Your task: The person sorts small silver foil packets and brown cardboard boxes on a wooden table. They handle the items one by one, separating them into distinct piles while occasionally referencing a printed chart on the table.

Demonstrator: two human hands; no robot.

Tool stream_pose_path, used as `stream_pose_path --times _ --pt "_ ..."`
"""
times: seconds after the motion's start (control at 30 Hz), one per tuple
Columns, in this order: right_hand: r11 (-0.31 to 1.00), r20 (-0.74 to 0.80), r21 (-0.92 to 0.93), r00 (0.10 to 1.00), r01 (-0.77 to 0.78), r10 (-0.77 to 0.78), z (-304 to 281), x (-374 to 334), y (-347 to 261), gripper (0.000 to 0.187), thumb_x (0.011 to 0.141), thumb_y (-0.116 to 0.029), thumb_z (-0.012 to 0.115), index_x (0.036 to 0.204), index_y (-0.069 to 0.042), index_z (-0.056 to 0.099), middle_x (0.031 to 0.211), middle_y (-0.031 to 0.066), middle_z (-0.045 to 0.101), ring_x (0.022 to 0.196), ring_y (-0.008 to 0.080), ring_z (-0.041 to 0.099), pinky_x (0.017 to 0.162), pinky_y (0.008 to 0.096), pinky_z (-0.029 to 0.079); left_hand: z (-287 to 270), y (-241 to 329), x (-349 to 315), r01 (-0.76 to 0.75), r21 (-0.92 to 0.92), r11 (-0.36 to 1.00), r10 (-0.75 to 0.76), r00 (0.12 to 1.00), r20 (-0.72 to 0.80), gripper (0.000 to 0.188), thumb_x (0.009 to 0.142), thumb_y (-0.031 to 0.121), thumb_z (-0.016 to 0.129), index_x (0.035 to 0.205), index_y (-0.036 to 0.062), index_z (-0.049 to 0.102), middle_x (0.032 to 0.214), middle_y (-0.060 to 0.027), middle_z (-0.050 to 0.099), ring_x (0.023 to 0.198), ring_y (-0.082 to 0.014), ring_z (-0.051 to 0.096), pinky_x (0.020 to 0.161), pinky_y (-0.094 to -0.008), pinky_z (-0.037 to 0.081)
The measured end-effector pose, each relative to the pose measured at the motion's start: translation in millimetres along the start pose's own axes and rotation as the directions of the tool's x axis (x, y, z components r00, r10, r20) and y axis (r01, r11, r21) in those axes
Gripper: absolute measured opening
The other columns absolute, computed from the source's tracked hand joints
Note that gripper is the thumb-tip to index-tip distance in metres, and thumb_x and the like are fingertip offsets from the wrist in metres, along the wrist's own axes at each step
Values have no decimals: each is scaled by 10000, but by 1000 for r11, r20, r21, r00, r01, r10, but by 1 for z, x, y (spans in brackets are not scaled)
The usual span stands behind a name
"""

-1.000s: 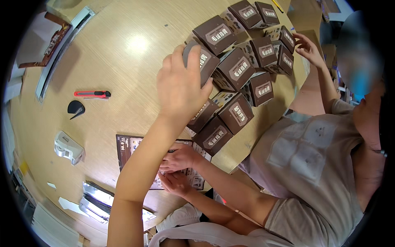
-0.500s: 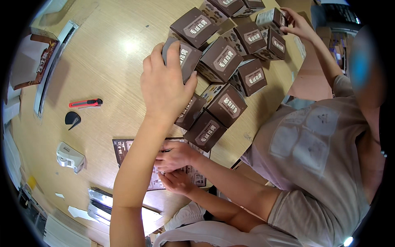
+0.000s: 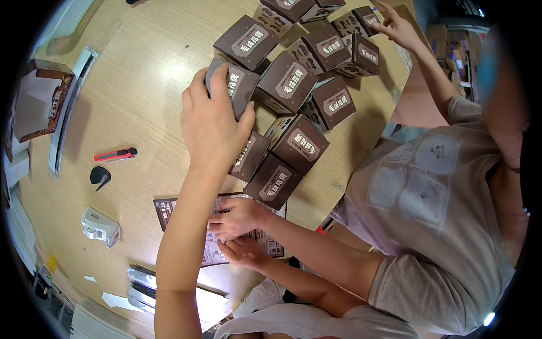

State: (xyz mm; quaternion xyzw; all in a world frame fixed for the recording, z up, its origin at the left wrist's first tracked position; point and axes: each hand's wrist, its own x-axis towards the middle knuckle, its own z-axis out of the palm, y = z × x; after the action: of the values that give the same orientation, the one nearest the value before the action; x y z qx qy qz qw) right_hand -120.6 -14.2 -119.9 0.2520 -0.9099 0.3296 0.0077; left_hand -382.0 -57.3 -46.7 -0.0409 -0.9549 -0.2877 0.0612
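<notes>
My left hand (image 3: 213, 121) is wrapped round a brown box (image 3: 240, 89), fingers over its left side and thumb on its right edge. Just below the thumb sits another brown box (image 3: 248, 157), partly covered by my wrist. To the right, more matching boxes (image 3: 286, 82) stand packed together, their labelled faces upward. My right hand (image 3: 244, 252) rests with curled fingers on a dark-bordered printed sheet (image 3: 164, 208), beside a co-worker's hand (image 3: 240, 219). What lies under my right fingertips is hidden.
A red cutter knife (image 3: 116, 154), a small black blade tool (image 3: 100, 177) and a white tape dispenser (image 3: 100, 227) lie on the left of the table. An opened carton (image 3: 42, 101) stands beyond. A co-worker in grey leans in from the right, one hand (image 3: 400, 31) at the farthest box.
The view has shifted a little, so the boxes appear farther left. My left hand keeps its hold on the box. The co-worker's far hand has loosened from its box.
</notes>
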Motion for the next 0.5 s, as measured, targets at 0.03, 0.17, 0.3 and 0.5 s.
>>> stream_pose_path --times 0.03,0.17,0.3,0.5 --pt "1000 3 -2 1000 -2 2 0 0 0 186 653 -101 584 833 -54 592 736 24 536 739 160 563 624 257 457 0 0 0 -2 1 1000 2 1000 -1 585 655 211 662 1162 59 412 1145 -177 428 1031 -325 429 858 -378 381" --pt "1000 39 -17 999 0 1 -1 0 0 181 661 -114 580 834 -61 592 755 23 540 767 159 562 645 255 455 0 0 1 -14 5 1000 14 1000 -14 579 657 206 662 1160 58 415 1141 -177 430 1029 -327 430 854 -380 383" --pt "1000 48 -8 999 -16 16 -3 2 0 178 664 -117 583 834 -67 593 769 23 546 779 155 560 657 256 452 -1 1 2 -12 4 1000 13 1000 -6 575 658 201 662 1157 56 417 1133 -183 432 1025 -333 431 847 -381 387" --pt "1000 33 7 999 -21 20 -2 3 -1 174 663 -117 583 830 -69 595 763 24 549 774 154 561 650 251 451 0 -1 1 -28 -5 1000 28 999 -18 572 660 205 659 1155 53 417 1132 -198 430 1020 -342 431 844 -387 388"
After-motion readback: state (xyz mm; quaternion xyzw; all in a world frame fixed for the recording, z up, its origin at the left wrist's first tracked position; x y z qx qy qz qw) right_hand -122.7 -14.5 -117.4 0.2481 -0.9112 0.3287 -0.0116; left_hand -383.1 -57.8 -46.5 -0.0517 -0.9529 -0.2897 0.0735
